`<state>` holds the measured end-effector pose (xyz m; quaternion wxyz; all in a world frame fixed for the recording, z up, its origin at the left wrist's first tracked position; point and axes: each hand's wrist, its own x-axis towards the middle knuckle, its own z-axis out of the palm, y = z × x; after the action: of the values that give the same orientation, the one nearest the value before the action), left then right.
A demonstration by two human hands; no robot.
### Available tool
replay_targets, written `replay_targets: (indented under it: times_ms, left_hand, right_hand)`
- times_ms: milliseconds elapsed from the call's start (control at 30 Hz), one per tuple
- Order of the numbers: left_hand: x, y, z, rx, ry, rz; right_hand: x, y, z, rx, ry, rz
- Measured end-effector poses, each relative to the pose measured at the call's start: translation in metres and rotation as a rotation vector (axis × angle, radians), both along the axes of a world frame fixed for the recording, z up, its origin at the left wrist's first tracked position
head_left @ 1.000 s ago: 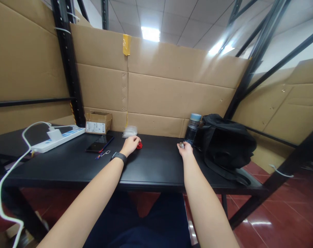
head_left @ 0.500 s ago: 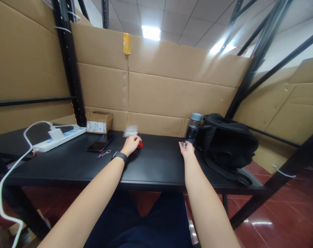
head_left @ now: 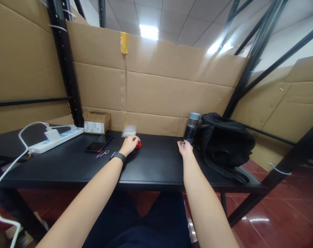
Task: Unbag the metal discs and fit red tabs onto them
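Observation:
My left hand (head_left: 129, 144), with a dark watch on the wrist, rests on the black table (head_left: 156, 165) with its fingers curled over a small red thing (head_left: 138, 144). A crumpled clear plastic bag (head_left: 129, 131) lies just behind it. Further right, the fingers of my right hand (head_left: 185, 148) pinch a small silvery object (head_left: 181, 143), too small to name. That hand is close to the base of a clear water bottle (head_left: 191, 127) with a blue cap.
A black bag (head_left: 223, 144) sits at the table's right end. On the left lie a dark phone (head_left: 98, 143), a keyring (head_left: 101, 154), a small cardboard box (head_left: 96, 122) and a white power strip (head_left: 53, 137) with its cable. Cardboard walls and black rack posts surround the table.
Both hands stay where they were on the table. Only the camera view has shifted slightly.

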<state>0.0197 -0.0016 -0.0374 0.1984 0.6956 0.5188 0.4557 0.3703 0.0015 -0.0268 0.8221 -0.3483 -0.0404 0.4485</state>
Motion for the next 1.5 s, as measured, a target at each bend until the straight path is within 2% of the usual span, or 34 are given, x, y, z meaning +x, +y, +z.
replay_targets:
  times_ms: [733,867,1033,1200,1367,1500]
  left_hand:
    - [0.0,0.0,0.0,0.007,0.02,-0.007]
    - [0.0,0.001,-0.001,0.008,0.027,-0.012]
    - [-0.001,0.002,-0.002,0.011,0.035,-0.004]
    - [-0.001,0.002,-0.002,0.009,0.038,-0.011]
    - [-0.001,0.001,-0.002,0.004,0.038,-0.019]
    - [0.0,0.001,-0.001,0.017,0.042,-0.015]
  right_hand:
    - [0.0,-0.005,0.005,0.005,0.026,0.003]
    - [-0.001,-0.006,0.005,-0.039,0.027,0.006]
    - [-0.003,-0.004,0.006,-0.01,0.006,0.031]
    - [-0.006,-0.007,0.004,-0.075,0.015,0.044]
    - [-0.009,-0.009,0.009,0.036,-0.003,0.066]
    - [-0.009,-0.009,0.012,0.04,-0.002,0.055]
